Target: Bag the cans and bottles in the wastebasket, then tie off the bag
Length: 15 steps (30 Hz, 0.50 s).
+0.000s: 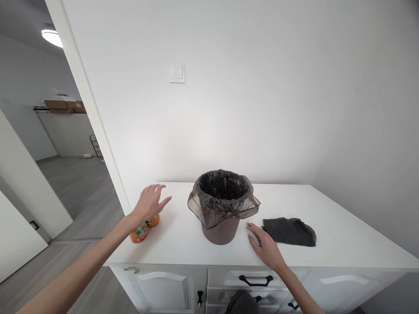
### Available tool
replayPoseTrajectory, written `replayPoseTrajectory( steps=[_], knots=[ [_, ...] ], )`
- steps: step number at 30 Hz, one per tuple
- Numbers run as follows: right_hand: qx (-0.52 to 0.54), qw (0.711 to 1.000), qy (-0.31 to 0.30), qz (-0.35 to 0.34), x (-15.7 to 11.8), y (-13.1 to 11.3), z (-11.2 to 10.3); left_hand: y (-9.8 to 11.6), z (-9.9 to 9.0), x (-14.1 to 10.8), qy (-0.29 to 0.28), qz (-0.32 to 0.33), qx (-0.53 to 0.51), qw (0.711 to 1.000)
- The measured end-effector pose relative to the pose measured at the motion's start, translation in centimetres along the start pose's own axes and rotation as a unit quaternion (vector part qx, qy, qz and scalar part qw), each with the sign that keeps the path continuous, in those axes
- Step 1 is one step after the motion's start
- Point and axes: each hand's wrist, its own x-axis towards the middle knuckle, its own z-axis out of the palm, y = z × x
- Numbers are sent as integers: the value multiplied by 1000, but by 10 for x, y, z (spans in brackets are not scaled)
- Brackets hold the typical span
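A brown bin [220, 233] stands upright on the white cabinet top, lined with a dark translucent bag [225, 208] whose edge is folded out over the rim. My left hand [151, 203] is raised above two orange bottles or cans [139, 234] at the left, its fingers apart and nothing held; it partly hides them. To the right of the bin, my right hand [264, 246] rests near the cabinet top with fingers spread and empty. Just beside its fingertips lies a folded black bag [290, 231].
The white cabinet [340, 244] has doors and drawers with black handles [255, 281] below its front edge. Behind it rises a white wall with a light switch [177, 73]. A doorway at the left shows cardboard boxes [62, 106]. A dark knee shows at the bottom.
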Motion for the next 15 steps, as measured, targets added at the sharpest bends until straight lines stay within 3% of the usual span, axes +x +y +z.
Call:
replayPoseTrajectory(
  steps=[3, 7, 12, 15],
  knots=[
    [0, 1000, -8, 1, -1, 3, 1, -35, 18, -14, -89, -48, 82, 992],
    [-1, 1000, -7, -3, -2, 6, 3, -52, 32, -27, -137, -30, 84, 987],
    [-2, 1000, -4, -2, -2, 7, 3, -32, 31, -27, -130, -2, 31, 991],
    [-4, 1000, -15, 9, -1, 5, 1, 4, 7, -16, -13, 12, -40, 999]
  ],
)
